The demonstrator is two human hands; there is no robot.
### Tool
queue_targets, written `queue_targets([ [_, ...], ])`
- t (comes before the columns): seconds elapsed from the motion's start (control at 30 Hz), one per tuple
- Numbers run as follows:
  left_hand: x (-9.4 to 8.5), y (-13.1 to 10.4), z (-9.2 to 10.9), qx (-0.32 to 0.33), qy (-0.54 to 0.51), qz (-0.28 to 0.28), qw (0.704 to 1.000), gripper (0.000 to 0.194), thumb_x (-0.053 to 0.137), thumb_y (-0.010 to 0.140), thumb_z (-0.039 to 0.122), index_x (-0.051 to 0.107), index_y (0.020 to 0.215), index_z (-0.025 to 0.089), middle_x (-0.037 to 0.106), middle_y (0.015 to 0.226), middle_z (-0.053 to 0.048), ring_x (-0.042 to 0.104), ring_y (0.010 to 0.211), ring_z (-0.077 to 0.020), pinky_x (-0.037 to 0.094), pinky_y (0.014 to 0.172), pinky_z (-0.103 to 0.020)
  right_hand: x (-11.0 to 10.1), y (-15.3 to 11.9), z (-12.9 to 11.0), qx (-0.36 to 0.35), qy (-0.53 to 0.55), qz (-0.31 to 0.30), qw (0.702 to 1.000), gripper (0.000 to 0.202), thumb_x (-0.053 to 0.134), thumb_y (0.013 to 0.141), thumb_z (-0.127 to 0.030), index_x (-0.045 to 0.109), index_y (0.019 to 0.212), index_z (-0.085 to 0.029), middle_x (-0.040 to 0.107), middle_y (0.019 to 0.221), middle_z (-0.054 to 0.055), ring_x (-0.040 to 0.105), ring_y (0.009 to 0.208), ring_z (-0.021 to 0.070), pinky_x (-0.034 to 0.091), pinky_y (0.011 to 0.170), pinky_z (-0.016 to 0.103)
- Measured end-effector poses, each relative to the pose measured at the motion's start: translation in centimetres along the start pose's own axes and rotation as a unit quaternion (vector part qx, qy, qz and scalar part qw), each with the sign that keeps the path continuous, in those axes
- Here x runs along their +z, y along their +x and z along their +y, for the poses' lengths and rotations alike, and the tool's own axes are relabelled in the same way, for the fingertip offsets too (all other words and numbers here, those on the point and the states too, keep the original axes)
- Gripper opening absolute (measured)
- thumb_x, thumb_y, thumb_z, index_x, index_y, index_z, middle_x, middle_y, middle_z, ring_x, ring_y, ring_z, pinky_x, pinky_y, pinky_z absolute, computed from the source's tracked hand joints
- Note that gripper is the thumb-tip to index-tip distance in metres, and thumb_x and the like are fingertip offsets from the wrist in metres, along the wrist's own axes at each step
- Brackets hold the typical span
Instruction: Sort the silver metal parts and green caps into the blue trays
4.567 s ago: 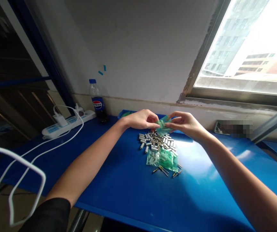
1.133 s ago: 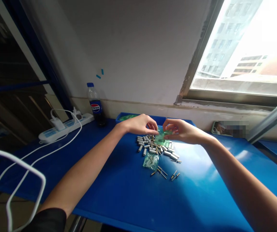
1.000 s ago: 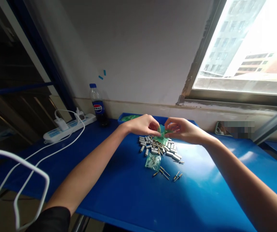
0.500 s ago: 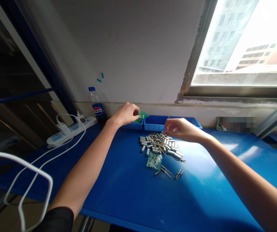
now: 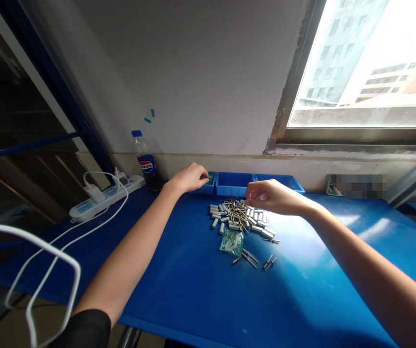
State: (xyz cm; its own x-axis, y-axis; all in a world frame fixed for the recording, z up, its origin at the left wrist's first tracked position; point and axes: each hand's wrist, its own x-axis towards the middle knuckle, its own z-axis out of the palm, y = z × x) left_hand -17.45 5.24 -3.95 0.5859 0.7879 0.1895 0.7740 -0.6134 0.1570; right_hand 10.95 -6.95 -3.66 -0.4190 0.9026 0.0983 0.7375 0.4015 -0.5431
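My left hand (image 5: 192, 178) reaches over the left blue bin (image 5: 207, 189), fingers pinched together. At its fingertips a bit of a green plastic bag (image 5: 211, 178) shows down inside the bin, mostly hidden by the hand. My right hand (image 5: 267, 195) is curled in front of the middle blue bin (image 5: 235, 190) and right blue bin (image 5: 294, 185), fingertips above the pile; what it holds, if anything, is hidden. Below lie a heap of brass-coloured rivets (image 5: 239, 215) and silver metal cylinders (image 5: 257, 228). A small clear green bag with metal pieces (image 5: 232, 242) lies nearer.
Several loose rivets (image 5: 249, 258) lie at the front of the blue table (image 5: 193, 290). A cola bottle (image 5: 146, 163) and a white power strip (image 5: 108, 197) with cables stand at left. A window (image 5: 367, 67) is at right.
My left hand has lowered slightly, and the green bag, earlier raised at its fingertips above the bin's edge, has gone down into the left bin. My right hand has barely moved.
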Motion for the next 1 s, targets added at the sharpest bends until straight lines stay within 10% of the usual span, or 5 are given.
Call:
queue_targets([
  [0.2, -2.1, -0.9, 3.4, 0.074, -0.105, -0.021, 0.992, 0.031, 0.066, 0.09, 0.038, 0.082, 0.109, 0.019, 0.08, 0.107, -0.008, 0.073, 0.095, -0.0209, 0.053, 0.082, -0.025, 1.4, 0.1, -1.5, -0.029, -0.001, -0.104, 0.994, 0.041, 0.08, 0.077, -0.058, 0.072, 0.091, -0.021, 0.076, 0.086, 0.005, 0.069, 0.075, 0.0187, 0.049, 0.064, 0.028],
  [0.43, -3.0, -1.5, 5.1, 0.091, -0.117, -0.058, 0.987, 0.035, 0.068, 0.088, 0.041, 0.081, 0.112, 0.019, 0.081, 0.104, -0.007, 0.073, 0.09, -0.0205, 0.052, 0.075, -0.023, 5.0, 0.2, -4.1, -0.085, -0.25, -0.151, 0.953, 0.055, 0.08, 0.068, -0.075, 0.075, 0.084, -0.021, 0.074, 0.082, 0.009, 0.069, 0.076, 0.0258, 0.041, 0.061, 0.031],
  [0.77, -2.9, -1.6, 5.2, 0.096, -0.133, -0.054, 0.985, 0.032, 0.07, 0.086, 0.038, 0.082, 0.109, 0.019, 0.081, 0.099, -0.007, 0.074, 0.086, -0.0205, 0.052, 0.073, -0.024, 5.3, -0.6, -5.7, -0.093, -0.311, -0.161, 0.932, 0.02, 0.073, 0.076, -0.038, 0.076, 0.079, -0.019, 0.072, 0.074, 0.01, 0.063, 0.065, 0.0226, 0.037, 0.059, 0.032],
  [1.0, -3.1, -1.7, 5.4, 0.123, -0.18, -0.061, 0.974, 0.03, 0.067, 0.091, 0.04, 0.082, 0.106, 0.02, 0.081, 0.102, -0.006, 0.074, 0.093, -0.0202, 0.052, 0.076, -0.024, 3.0, -0.1, -4.5, -0.039, -0.182, -0.047, 0.981, 0.015, 0.059, 0.082, -0.026, 0.066, 0.07, -0.02, 0.064, 0.066, 0.003, 0.053, 0.061, 0.0161, 0.032, 0.059, 0.03],
])
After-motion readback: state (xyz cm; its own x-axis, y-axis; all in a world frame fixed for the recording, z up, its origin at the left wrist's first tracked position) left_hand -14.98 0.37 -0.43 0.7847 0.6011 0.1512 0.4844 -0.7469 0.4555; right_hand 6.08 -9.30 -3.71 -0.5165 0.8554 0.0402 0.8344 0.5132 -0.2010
